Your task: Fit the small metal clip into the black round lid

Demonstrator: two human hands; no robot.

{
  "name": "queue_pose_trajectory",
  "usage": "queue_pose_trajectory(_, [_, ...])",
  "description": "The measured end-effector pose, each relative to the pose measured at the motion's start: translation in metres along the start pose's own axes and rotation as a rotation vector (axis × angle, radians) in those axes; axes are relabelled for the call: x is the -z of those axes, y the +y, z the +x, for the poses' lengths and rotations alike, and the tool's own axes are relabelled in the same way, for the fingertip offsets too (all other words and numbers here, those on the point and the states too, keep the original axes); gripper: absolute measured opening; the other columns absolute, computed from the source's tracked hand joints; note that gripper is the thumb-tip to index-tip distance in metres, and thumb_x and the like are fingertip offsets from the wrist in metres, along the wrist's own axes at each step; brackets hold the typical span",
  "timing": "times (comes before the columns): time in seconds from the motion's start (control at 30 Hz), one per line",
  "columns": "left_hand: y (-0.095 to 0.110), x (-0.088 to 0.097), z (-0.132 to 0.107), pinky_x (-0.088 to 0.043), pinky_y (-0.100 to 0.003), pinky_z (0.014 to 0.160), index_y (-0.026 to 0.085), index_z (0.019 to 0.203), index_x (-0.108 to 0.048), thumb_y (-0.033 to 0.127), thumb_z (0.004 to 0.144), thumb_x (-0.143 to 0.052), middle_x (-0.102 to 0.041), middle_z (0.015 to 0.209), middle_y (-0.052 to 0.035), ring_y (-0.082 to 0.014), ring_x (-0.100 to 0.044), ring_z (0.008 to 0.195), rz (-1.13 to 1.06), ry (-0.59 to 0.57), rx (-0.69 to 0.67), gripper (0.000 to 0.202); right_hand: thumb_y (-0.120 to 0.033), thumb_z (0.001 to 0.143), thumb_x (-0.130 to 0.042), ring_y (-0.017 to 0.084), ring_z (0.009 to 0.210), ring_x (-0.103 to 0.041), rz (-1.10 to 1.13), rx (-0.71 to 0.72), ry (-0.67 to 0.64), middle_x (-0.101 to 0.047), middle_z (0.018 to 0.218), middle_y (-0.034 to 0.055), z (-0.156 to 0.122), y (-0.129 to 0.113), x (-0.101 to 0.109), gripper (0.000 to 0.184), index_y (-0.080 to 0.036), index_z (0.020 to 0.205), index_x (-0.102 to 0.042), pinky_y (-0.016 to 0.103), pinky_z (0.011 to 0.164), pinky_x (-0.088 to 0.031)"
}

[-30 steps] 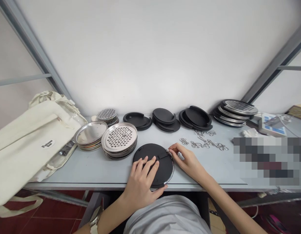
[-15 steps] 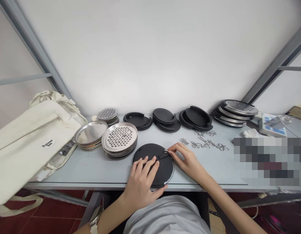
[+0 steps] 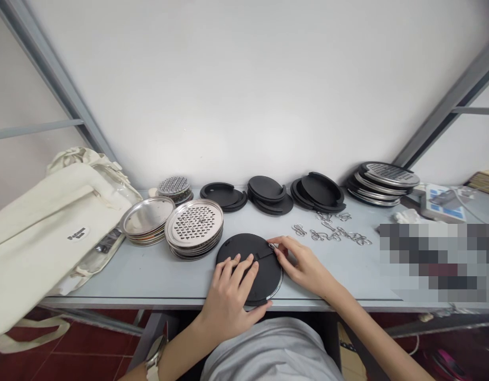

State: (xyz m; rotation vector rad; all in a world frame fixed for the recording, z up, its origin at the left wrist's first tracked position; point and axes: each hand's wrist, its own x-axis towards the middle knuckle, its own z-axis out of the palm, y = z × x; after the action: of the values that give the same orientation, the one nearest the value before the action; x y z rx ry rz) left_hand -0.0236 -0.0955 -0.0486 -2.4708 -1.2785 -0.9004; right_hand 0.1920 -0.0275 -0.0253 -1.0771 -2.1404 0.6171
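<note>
A black round disc with a silver rim at its lower right lies flat near the table's front edge. My left hand holds it down, fingers spread over its face and thumb against the near rim. At the disc's upper right edge, my right hand pinches a small bent metal wire clip between thumb and fingertips, touching the end of a raised strip on the disc. The fingers partly hide the clip. Several similar loose wire clips lie beyond the right hand.
Round metal grater plates and plain metal discs are stacked at left, beside a cream bag. Black round covers line the wall. A stack of rimmed graters stands at back right, near a blue-and-white box.
My right fingers have pressed in closer to the disc's edge, and the wire clip now lies lower against the strip's end. My left hand and the disc have stayed in place.
</note>
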Motion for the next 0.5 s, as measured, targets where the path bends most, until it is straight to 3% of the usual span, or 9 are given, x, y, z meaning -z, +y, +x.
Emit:
queue_pose_trajectory(0.2, [-0.0002, -0.0009, 0.0004, -0.035, -0.045, 0.1, 0.014, 0.129, -0.055, 0.046, 0.084, -0.058, -0.057, 0.132, -0.0103, -0.0306, -0.05, 0.119, -0.005, -0.003, 0.007, 0.055, -0.022, 0.094, -0.043, 0.016, 0.068, -0.056, -0.013, -0.014, -0.034, -0.056, 0.077, 0.0009, -0.0004, -0.0021, 0.0, 0.022, -0.02, 0.113, -0.054, 0.029, 0.068, -0.046])
queue_pose_trajectory(0.5, [0.0003, 0.0002, 0.0007, -0.036, -0.045, 0.099, 0.014, 0.129, -0.055, 0.045, 0.084, -0.059, -0.058, 0.13, -0.0105, -0.0304, -0.051, 0.118, -0.002, 0.011, 0.003, 0.055, -0.021, 0.095, -0.04, 0.016, 0.071, -0.057, -0.01, -0.021, -0.075, -0.061, 0.085, 0.0038, 0.0, -0.005, 0.0018, 0.019, -0.02, 0.109, -0.053, 0.027, 0.065, -0.044])
